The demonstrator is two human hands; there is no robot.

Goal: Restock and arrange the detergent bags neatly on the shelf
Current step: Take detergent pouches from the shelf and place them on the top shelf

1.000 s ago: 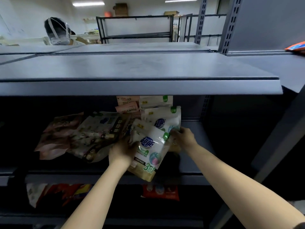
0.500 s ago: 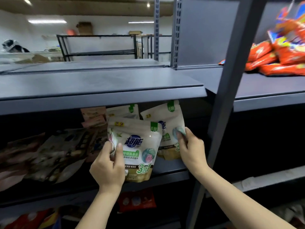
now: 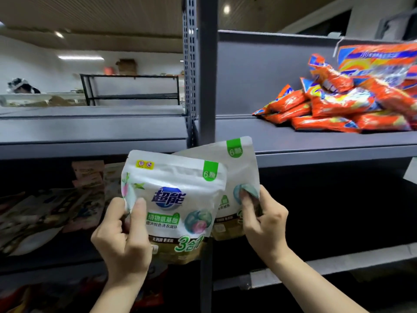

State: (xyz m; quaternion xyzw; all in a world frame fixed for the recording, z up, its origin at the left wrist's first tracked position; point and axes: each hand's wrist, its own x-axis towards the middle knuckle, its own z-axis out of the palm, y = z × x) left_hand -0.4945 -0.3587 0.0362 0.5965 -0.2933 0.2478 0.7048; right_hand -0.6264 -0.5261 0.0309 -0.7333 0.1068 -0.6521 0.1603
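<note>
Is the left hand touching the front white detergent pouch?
Touching. The head view shows the left hand gripping the front white pouch at its lower left edge, thumb pressed flat on the printed face and fingers curled behind it.

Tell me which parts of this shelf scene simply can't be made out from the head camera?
- Rear white pouch: its logo and lower left are covered by the front white pouch.
- Rear pouch's right edge: hidden under the right hand.
- Front pouch's lower left: covered by the left hand.
- Orange bags: motion-blurred, print unreadable, pile cut off by the right edge.
- Packets on the dark left shelf: too dim and blurred to identify.
</note>
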